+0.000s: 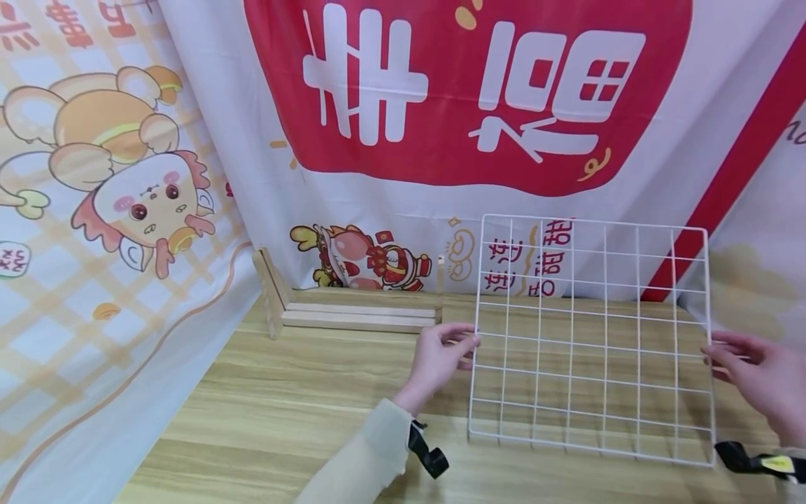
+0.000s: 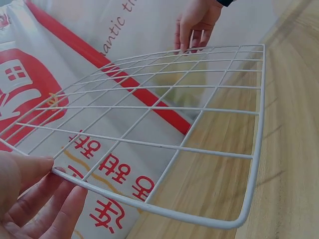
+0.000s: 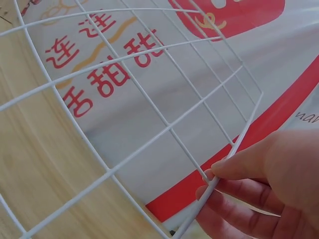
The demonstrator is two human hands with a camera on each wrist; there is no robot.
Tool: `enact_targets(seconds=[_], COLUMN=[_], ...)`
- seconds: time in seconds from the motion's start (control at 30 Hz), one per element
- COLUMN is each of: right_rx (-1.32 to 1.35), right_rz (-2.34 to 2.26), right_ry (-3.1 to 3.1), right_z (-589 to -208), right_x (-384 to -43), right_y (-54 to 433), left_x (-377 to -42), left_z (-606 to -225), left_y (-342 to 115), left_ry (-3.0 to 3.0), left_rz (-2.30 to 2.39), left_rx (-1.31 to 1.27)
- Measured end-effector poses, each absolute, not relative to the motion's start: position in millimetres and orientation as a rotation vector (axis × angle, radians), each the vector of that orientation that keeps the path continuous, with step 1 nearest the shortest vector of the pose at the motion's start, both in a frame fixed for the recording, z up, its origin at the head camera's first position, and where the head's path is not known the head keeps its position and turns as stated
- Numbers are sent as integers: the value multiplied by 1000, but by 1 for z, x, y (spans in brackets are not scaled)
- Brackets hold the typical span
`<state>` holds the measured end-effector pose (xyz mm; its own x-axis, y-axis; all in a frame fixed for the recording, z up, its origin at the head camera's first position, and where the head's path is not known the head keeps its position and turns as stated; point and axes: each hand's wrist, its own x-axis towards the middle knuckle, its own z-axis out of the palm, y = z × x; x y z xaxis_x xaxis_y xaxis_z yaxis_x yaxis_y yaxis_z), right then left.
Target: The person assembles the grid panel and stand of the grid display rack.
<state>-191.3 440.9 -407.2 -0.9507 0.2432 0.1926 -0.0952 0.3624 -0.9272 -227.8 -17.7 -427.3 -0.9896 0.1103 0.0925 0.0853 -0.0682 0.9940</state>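
A white wire grid panel [image 1: 571,343] is held up between both hands, tilted over the wooden table. My left hand [image 1: 441,357] pinches its left edge wire between thumb and fingers; the left wrist view shows this left hand [image 2: 35,194] close up at the frame. On the opposite side my right hand [image 1: 755,374] grips the right edge wire, and in the right wrist view the right thumb and fingers [image 3: 244,172] close around that wire. The panel's lower edge hangs close over the tabletop.
A wooden stand [image 1: 359,318] with upright posts at its ends sits at the table's back left. Behind the wooden table [image 1: 271,406] hangs a printed cloth [image 1: 460,157] with red and white lettering. Another printed cloth [image 1: 82,294] covers the left side.
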Motion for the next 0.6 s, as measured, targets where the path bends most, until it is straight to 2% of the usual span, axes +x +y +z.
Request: enact_targets(seconds=[0.6], right_rx=[-21], right_rz=[1824], right_ry=[-2031], right_z=[-403], right_x=[-190], right_y=[435], left_x=[-222], left_z=[-419], left_y=[-18], left_ry=[2227], left_rz=[2325], left_rx=[325])
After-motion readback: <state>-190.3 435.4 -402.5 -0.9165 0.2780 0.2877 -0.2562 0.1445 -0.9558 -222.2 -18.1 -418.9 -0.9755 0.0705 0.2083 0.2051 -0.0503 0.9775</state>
